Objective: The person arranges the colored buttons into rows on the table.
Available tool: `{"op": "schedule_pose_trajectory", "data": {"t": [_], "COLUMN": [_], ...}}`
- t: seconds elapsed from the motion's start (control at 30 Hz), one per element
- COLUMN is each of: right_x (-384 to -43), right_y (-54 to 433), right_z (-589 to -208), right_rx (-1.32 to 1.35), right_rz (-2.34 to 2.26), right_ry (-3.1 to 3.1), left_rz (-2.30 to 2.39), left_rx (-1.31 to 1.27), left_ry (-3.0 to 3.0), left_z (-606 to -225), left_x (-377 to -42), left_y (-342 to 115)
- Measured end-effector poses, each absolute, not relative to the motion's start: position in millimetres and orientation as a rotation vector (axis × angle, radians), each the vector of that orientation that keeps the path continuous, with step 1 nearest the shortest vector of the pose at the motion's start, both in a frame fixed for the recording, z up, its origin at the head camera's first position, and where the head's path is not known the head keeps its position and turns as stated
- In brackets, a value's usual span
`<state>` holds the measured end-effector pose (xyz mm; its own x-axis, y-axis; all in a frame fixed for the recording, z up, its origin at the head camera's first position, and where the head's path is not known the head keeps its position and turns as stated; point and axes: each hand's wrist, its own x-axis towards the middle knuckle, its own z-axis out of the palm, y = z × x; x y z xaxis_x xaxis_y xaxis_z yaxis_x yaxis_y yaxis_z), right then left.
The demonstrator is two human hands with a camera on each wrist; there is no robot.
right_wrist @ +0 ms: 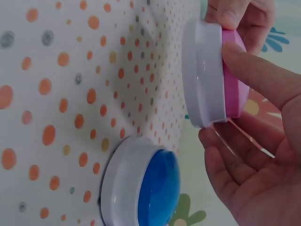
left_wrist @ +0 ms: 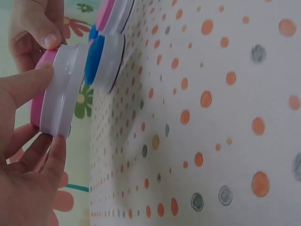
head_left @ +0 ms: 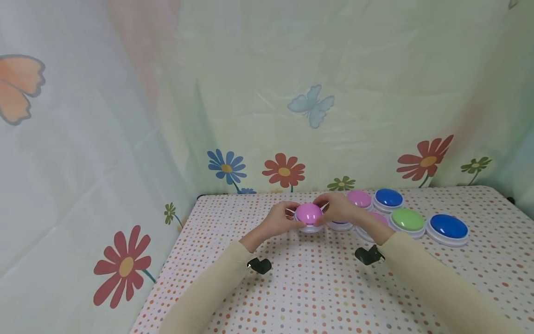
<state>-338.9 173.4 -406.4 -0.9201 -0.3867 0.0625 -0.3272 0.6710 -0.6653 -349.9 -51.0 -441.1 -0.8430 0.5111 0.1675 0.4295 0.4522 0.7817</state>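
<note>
Both hands hold one pink push button (head_left: 308,214) with a round white base, near the back of the table. My left hand (head_left: 280,219) grips its left side, and my right hand (head_left: 339,208) grips its right side. In the left wrist view the thumb lies along the pink dome while the fingers support the white base (left_wrist: 63,89). The right wrist view shows the same grip mirrored, with space between the base and the dotted tabletop. Close by the right hand is a blue button (right_wrist: 160,188), partly hidden by that hand in the head view.
To the right stand a back pink button (head_left: 359,198), a back blue button (head_left: 389,197), a green button (head_left: 407,219) and a larger-looking blue button (head_left: 448,226). Another pink button is partly covered by the right forearm. A flowered curtain (head_left: 250,116) hangs behind the dotted table (head_left: 308,297).
</note>
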Motion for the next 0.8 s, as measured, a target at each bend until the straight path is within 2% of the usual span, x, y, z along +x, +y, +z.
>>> {"op": "schedule_pose_trajectory", "data": {"t": [0.43,0.8], "right_x": [-374.1,-382.3], "right_y": [174.5,182.3], "right_z": [-419.3,-427.0], "right_rx": [-0.549,-0.56], "right_rz": [-1.092,-1.158], "right_ry": [2.742,2.753], "left_rz": [1.39,1.46], "left_rx": [0.723,0.665], "left_ry": [2.614,2.567], "left_z": [-452.7,-460.0], "left_x": [-375.1,-387.3], "left_y": [-49.9,-41.9]}}
